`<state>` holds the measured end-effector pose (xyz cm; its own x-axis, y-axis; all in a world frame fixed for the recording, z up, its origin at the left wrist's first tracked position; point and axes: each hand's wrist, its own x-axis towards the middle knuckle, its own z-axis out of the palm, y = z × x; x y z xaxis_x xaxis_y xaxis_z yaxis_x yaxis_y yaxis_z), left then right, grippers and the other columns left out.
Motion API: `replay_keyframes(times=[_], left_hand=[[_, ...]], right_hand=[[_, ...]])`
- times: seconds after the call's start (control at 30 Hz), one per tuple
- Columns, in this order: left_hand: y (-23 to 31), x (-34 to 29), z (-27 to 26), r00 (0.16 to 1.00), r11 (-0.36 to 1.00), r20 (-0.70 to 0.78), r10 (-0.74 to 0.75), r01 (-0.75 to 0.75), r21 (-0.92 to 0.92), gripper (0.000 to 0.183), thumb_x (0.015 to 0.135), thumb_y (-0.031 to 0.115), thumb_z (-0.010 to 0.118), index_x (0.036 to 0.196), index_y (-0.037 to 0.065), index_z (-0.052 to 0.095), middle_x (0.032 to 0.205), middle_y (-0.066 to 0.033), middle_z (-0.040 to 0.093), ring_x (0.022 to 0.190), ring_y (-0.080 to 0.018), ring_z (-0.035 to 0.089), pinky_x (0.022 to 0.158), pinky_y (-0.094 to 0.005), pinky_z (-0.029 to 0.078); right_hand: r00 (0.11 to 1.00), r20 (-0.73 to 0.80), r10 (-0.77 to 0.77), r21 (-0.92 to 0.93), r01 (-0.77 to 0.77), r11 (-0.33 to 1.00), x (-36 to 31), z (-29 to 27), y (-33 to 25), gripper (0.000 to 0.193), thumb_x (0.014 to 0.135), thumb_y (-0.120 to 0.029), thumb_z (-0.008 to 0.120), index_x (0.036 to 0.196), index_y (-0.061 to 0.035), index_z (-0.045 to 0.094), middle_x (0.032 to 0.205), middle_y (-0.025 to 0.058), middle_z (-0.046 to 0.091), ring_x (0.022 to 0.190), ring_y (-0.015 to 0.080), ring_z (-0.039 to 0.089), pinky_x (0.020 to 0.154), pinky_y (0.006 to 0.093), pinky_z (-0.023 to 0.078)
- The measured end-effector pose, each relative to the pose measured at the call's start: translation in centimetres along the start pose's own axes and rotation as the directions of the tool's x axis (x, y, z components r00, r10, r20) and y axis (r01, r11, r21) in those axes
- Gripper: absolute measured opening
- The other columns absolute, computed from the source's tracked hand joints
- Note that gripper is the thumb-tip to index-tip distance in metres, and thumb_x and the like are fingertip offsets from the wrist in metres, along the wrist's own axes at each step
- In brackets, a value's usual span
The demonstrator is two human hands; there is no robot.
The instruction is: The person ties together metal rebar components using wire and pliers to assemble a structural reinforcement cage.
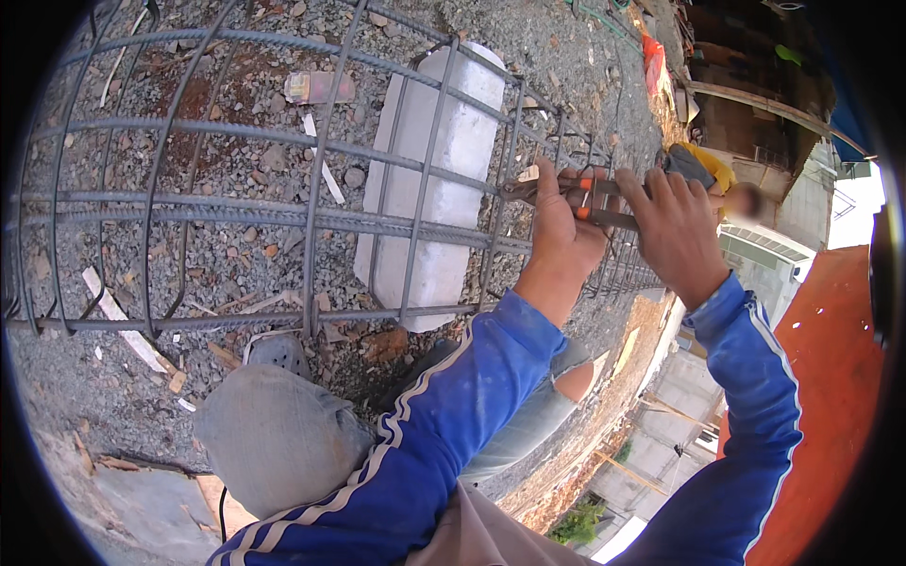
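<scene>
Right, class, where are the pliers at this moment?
In the head view, the pliers are above and right of centre, in the right hand with the left hand near their head, right of the pale block.

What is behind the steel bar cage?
Through the steel bar cage, a pale concrete block, gravel and a white strip show. It covers narrow parts of them. At the right, the left hand, right hand and pliers cover whatever lies directly behind them.
</scene>
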<state>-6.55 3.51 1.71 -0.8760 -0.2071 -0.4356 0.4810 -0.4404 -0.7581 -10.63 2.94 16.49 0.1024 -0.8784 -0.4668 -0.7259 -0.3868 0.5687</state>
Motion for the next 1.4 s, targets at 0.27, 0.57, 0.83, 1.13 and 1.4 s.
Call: replay_keyframes(times=[0.27,0.57,0.83,1.13,1.4], left_hand=[[0.2,-0.9,-0.7,0.985,0.968,-0.169,0.015,0.028,0.25,0.045,0.086,0.055,0.066,0.084,0.012,0.053,0.079,-0.0037,0.058,0.089,-0.0228,0.063,0.082,-0.0414,0.047],[0.4,-0.3,-4.3,0.991,0.944,-0.113,0.072,-0.031,0.328,0.035,0.085,0.043,0.073,0.091,0.014,0.054,0.076,0.0006,0.055,0.076,-0.0177,0.062,0.066,-0.0358,0.053],[0.8,1.1,-3.7,0.996,0.969,0.059,0.065,-0.077,0.236,0.03,0.096,0.045,0.057,0.091,0.015,0.057,0.083,-0.0021,0.064,0.094,-0.0223,0.063,0.086,-0.0392,0.048],[-0.6,-0.3,-5.1,0.968,0.817,-0.211,0.136,0.011,0.577,0.044,0.091,0.046,0.064,0.116,0.011,0.055,0.105,-0.0032,0.061,0.099,-0.0164,0.06,0.083,-0.0308,0.046],[-1.4,-2.5,-6.8,0.973,0.672,-0.152,0.173,-0.004,0.741,0.049,0.092,0.046,0.06,0.12,0.005,0.056,0.116,-0.0107,0.048,0.11,-0.0219,0.041,0.088,-0.0362,0.033]], right_hand=[[0.711,0.703,-0.014,0.451,-0.43,0.782,1.2,-0.6,1.8,0.02,0.083,-0.018,0.065,0.089,0.0005,0.068,0.073,0.023,0.064,0.074,0.039,0.065,0.07,0.0465,0.051],[0.727,0.682,0.081,0.599,-0.619,0.509,-4.9,3.2,-2.9,0.03,0.087,-0.019,0.064,0.112,-0.0037,0.064,0.071,0.0237,0.062,0.064,0.0377,0.063,0.062,0.0444,0.047],[0.869,0.49,0.067,0.38,-0.282,0.881,-2.4,2.8,0.5,0.049,0.083,-0.015,0.067,0.131,-0.0143,0.054,0.085,0.0172,0.064,0.083,0.0383,0.064,0.075,0.048,0.051],[0.879,0.4,0.259,0.487,-0.444,0.752,-6.6,11.7,-2.2,0.025,0.078,-0.018,0.069,0.1,-0.0088,0.065,0.087,0.0143,0.066,0.08,0.0373,0.066,0.072,0.0468,0.053],[0.908,0.251,0.336,0.632,-0.417,0.653,-7.4,17.4,-3.3,0.027,0.073,-0.018,0.072,0.098,-0.0097,0.066,0.088,0.015,0.067,0.08,0.0366,0.066,0.071,0.0454,0.054]])
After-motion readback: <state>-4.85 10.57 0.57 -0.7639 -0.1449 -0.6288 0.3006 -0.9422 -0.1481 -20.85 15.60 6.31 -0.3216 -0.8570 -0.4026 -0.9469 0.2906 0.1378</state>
